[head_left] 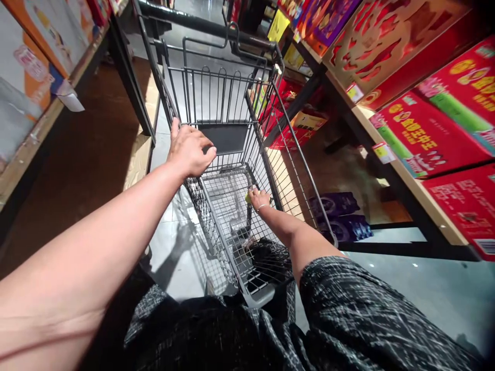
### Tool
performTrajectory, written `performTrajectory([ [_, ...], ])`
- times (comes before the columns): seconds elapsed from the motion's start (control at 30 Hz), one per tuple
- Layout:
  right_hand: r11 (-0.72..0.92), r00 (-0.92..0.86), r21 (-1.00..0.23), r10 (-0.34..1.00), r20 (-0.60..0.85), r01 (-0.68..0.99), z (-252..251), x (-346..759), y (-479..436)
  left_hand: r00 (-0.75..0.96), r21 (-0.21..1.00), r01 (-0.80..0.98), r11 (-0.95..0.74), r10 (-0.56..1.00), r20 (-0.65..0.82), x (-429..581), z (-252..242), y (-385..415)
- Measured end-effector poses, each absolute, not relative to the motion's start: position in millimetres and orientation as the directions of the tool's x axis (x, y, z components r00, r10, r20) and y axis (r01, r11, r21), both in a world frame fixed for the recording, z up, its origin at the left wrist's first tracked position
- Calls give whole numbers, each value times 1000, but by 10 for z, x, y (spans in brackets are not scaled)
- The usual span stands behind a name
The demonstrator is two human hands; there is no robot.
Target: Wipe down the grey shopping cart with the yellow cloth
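A grey wire shopping cart (228,98) stands in front of me in a shop aisle. My left hand (189,147) rests on the cart's left top rim, fingers curled over the wire. My right hand (258,198) reaches down inside the basket near its right wall, closed on a small yellow-green item (248,196) that I cannot name. A thin bracelet circles my right wrist. The cart's floor shows through the mesh, and I see nothing else lying in it.
Shelves with red boxed goods (425,134) line the right side, purple boxes (340,216) sit low on the floor shelf. Another shelf with orange and white cartons (27,77) runs along the left. Glossy tile floor (425,288) lies to the right.
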State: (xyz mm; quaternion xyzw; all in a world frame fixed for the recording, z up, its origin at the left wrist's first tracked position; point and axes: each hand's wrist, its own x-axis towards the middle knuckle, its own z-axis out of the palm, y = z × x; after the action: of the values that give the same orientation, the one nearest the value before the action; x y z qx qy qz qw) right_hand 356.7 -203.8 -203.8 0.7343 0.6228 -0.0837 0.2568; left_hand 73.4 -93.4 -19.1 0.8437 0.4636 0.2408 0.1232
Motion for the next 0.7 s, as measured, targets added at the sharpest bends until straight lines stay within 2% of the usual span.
performTrajectory([
  [0.13, -203, 272, 192, 832, -483, 960, -2353, 3289, -2293, 422, 489, 698, -523, 852, 309, 739, -211, -927],
  [0.27, -229, 245, 94, 829, -504, 969, -2385, 3200, -2432, 420, 517, 688, -509, 860, 288, 744, -219, -916],
  [0.33, -292, 281, 58, 821, -497, 955, -2345, 3253, -2438, 421, 542, 674, -502, 864, 276, 743, -223, -912],
  [0.47, -436, 404, 74, 738, -541, 897, -2296, 3324, -2362, 422, 545, 665, -510, 859, 289, 741, -229, -919],
  [0.7, -386, 319, 29, 717, -619, 922, -2332, 2621, -2517, 423, 477, 691, -543, 839, 342, 724, -216, -947],
])
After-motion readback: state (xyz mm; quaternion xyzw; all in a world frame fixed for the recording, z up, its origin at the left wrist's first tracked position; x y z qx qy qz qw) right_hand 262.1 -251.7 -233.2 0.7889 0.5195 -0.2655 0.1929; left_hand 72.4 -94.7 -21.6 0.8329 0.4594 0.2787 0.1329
